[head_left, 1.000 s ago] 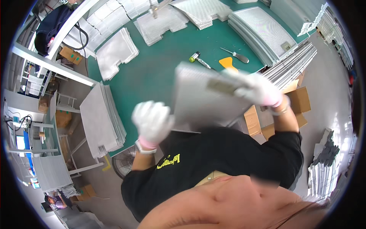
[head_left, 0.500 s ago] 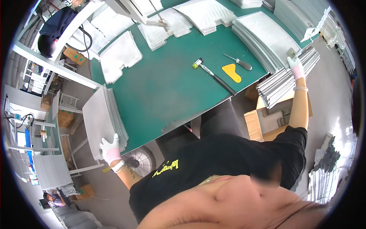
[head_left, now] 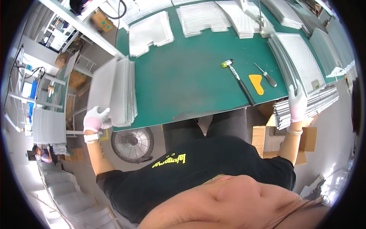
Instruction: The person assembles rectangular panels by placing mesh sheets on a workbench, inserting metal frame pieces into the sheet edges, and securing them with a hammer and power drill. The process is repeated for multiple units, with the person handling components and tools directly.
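My left hand (head_left: 96, 119), in a white and pink glove, is at the near end of a thin pale mesh sheet (head_left: 102, 84). Its thumb and fingers are bent around the sheet's edge, which appears tilted off the stack of sheets (head_left: 125, 93) beside it. My right hand (head_left: 297, 102), gloved alike, reaches the near end of a stack of framed, ribbed panels (head_left: 301, 59). Its fingers are stretched out and apart against the panel edges; their undersides are hidden. A small greyish block (head_left: 315, 84) lies on the top panel, right of that hand.
On the green table (head_left: 183, 76) lie a hammer (head_left: 241, 82), a yellow scraper (head_left: 256, 84) and a screwdriver (head_left: 267, 75). More sheet stacks (head_left: 204, 18) line the far side. Below are a floor fan (head_left: 132, 142), metal strips (head_left: 324, 101) and an open cardboard box (head_left: 308, 139).
The view has shifted, with the table now farther right. My right hand has left the small block for the panels' near edge. The top sheet at my left hand looks shifted from its stack.
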The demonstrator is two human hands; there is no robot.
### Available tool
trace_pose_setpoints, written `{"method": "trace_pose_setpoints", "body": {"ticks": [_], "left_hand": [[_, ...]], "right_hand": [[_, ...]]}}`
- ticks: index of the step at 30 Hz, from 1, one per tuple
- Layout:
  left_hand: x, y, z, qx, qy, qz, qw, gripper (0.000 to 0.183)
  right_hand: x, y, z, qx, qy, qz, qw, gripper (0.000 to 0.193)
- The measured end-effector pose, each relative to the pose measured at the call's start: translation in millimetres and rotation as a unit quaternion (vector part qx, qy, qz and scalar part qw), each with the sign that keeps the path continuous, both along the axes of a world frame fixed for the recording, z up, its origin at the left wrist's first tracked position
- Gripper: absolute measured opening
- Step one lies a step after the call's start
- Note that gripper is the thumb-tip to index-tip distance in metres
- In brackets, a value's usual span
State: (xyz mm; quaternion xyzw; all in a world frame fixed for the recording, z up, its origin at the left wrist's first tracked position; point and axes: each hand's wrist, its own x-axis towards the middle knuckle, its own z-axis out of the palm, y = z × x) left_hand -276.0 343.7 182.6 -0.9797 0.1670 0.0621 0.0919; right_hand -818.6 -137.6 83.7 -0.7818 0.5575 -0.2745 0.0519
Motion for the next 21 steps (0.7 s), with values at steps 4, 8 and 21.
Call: {"method": "trace_pose_setpoints", "body": {"ticks": [4, 8, 21], "left_hand": [[48, 55, 7, -0.149, -0.019, -0.064, 0.986, 0.065], [15, 60, 63, -0.497, 0.063, 0.088, 0.861, 0.057], [-196, -161, -98, -0.145, 0.131, -0.331, 0.923, 0.065]], "right_hand": [[34, 9, 7, -0.024, -0.01, 0.056, 0.998, 0.043], [54, 24, 11, -0.037, -0.039, 0.085, 0.995, 0.041], [238, 79, -58, -0.05, -0.105, 0.529, 0.84, 0.043]]}}
